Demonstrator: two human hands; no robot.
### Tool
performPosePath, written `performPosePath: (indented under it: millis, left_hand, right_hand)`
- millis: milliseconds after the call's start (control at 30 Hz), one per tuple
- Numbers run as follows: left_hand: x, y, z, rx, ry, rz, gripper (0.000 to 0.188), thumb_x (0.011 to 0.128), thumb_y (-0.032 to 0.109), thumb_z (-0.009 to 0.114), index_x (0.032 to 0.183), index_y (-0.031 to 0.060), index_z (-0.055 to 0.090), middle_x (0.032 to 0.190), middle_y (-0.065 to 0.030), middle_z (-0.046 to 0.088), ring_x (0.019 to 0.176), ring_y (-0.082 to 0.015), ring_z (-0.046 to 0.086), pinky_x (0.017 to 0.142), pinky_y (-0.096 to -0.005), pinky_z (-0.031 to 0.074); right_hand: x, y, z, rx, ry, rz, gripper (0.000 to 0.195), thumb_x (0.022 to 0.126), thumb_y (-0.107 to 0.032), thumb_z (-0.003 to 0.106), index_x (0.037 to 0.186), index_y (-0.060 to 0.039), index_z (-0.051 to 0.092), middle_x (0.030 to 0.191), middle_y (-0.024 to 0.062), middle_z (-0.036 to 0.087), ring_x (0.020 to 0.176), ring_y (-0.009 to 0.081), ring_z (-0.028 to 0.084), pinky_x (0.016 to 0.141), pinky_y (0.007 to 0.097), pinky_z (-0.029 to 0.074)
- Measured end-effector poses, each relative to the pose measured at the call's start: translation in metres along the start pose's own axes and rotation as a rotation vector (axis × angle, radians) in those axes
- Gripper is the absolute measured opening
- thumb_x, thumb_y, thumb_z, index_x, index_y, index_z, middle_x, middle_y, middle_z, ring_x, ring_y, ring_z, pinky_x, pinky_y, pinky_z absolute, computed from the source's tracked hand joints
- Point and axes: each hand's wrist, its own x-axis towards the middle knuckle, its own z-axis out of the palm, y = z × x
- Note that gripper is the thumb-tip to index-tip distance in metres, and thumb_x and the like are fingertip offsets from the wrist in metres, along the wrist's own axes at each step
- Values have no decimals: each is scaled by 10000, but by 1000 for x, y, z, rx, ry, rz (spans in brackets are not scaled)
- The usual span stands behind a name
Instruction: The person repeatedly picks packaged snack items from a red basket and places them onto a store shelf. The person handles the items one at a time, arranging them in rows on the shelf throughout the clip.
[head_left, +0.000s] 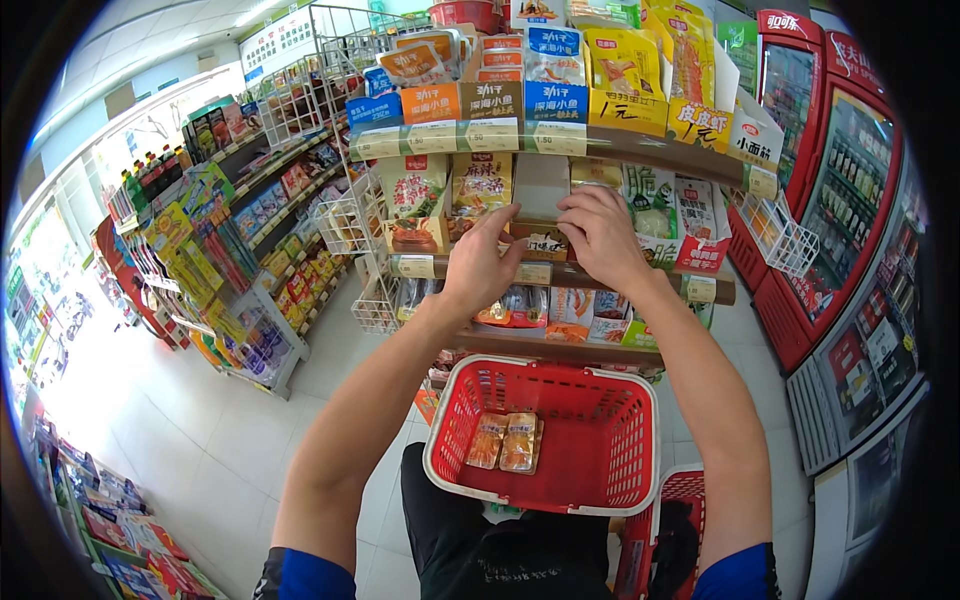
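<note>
Both my hands are at the middle shelf, around a brown cardboard display box (541, 184) whose grey inside shows. My left hand (491, 259) grips its left front corner, thumb against the front panel. Over the right edge curl the fingers of my right hand (606, 236), partly hiding the box and a gold snack packet (596, 172) behind. Left of the box stand gold and cream snack packets (481, 186); to the right are green snack packets (651, 196). Below my arms, a red plastic shopping basket (581, 450) holds small clear-fronted snack packets (517, 442), some apparently stacked.
Above, a shelf rail with price tags (491, 136) juts out under boxed snacks. White wire baskets (776, 232) hang beside the rack. Red drinks fridges (787, 315) line the right side. Another red basket (686, 487) stands by my right arm. Tiled floor (217, 442) lies left.
</note>
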Motion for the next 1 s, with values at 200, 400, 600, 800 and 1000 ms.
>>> performPosePath:
  millis: [200, 400, 600, 800, 1000]
  left_hand:
    - [0, 5, -2, -51, 24, -41, 427, 913, 103, 686, 1319, 7, 598, 1073, -136, 726, 852, -223, 705, 763, -345, 558]
    - [22, 41, -24, -146, 313, 319, 161, 906, 63, 730, 1062, 21, 738, 960, -57, 746, 787, -111, 639, 716, -270, 514]
    - [10, 103, -53, -452, 280, 111, 114, 924, 99, 734, 995, 10, 734, 853, -23, 719, 728, -65, 602, 678, -251, 490]
    - [-36, 73, -8, -981, 111, -264, 253, 1017, 248, 652, 926, 14, 689, 792, 34, 649, 682, -21, 508, 631, -203, 420]
    - [-90, 45, 32, -1111, 26, -598, 281, 1008, 286, 663, 877, 37, 664, 743, 34, 606, 643, -31, 476, 578, -221, 388]
  right_hand:
    - [6, -11, -10, 168, 94, 12, 89, 839, -88, 735, 900, -23, 741, 949, 88, 722, 1014, 276, 637, 905, 393, 480]
    - [29, -50, -66, 559, 265, 222, 129, 926, -128, 720, 987, -16, 737, 912, 61, 736, 868, 140, 662, 789, 287, 506]
    - [26, -72, -66, 911, 303, 357, 244, 1017, -231, 636, 1101, -8, 685, 853, 25, 692, 801, 46, 589, 715, 235, 479]
    - [-46, -86, -57, 567, 205, 406, 310, 1040, -238, 595, 842, 1, 610, 615, 7, 528, 583, 54, 427, 514, 267, 372]
    - [-122, -101, -22, 781, 97, 627, 292, 1036, -216, 607, 858, 16, 606, 641, -31, 509, 601, 39, 420, 524, 253, 361]
